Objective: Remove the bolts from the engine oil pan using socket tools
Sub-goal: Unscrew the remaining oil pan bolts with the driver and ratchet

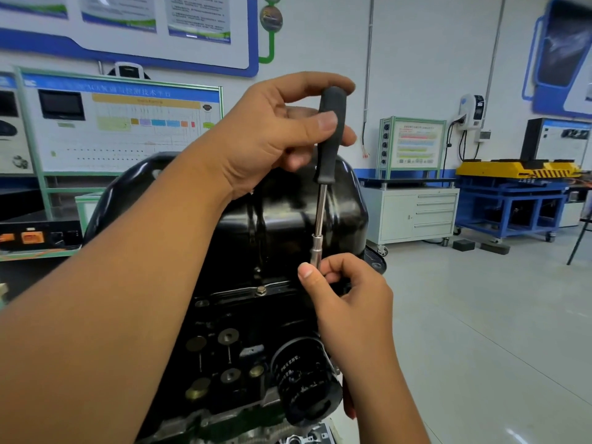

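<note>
1. The black oil pan (288, 213) sits in the middle of the view, on top of the dark engine (230, 354), with its round belly facing up.
2. One bolt (261, 290) shows on the pan's rim, near the middle — just left of the right hand.
3. A socket driver (326, 174) stands almost upright over the rim. It has a black handle on top, a thin shiny shaft, and a silver socket (316, 251) at the bottom.
4. The left hand (275, 136) reaches in from the left and grips the black handle, fingers and thumb curled round it.
5. The right hand (346, 290) comes up from the near right. Its thumb and fingers pinch the low end of the socket, right at the pan's rim. The socket's tip is hidden behind the fingers.
6. A black oil filter (304, 386) sticks out of the engine, near and low, beside the right arm.
7. Far left is a big training board (121, 123) with coloured blocks on it.
8. Far right stand a white drawer cabinet (416, 216) on wheels and a blue and yellow cart (512, 193) — both well apart from the engine.
</note>
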### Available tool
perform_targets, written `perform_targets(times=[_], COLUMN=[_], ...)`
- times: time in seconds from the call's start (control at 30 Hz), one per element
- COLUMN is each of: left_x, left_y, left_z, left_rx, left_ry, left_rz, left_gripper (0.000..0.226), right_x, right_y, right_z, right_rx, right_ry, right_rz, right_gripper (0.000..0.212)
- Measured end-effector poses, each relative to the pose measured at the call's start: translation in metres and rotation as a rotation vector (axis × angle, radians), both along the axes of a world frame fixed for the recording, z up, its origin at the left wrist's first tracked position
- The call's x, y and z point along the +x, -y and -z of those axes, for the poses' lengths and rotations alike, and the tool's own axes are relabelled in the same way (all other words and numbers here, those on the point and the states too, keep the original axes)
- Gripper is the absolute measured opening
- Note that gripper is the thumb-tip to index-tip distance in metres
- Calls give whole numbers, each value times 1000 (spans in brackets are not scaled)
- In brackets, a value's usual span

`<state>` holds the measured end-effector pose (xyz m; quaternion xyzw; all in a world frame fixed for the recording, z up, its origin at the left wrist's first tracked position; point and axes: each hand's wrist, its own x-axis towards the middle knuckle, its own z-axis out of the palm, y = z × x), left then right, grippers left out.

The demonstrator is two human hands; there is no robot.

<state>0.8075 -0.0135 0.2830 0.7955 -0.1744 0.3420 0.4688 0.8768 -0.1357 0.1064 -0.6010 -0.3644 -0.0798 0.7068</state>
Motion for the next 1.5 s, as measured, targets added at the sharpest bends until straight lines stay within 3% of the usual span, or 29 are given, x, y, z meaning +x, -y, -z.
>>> perform_targets(times=[0.17,0.47,0.7,1.0,1.17,1.33,1.5], left_x=[7,0,7,1,9,4,0], left_y=[3,3,6,3,4,5,1], left_z=[3,2,6,4,6,4,5], left_rx=[-21,10,-28,-28,-91,43,12], left_ry=[71,12,96,31,96,29,21], left_rz=[-131,-57,-179,-31,-115,-77,-2], left_gripper=[30,36,41,34,34,35,38], right_x=[2,-1,-1,-2,0,0,-2], right_y=[0,1,1,0,0,0,-1], right_z=[-1,-1,-2,0,-1,0,1], right_rx=[-10,-18,-15,-2,4,-3,3], right_ry=[10,10,13,10,6,10,0], right_rz=[38,11,48,13,23,6,20], right_gripper=[22,23,23,20,21,17,21])
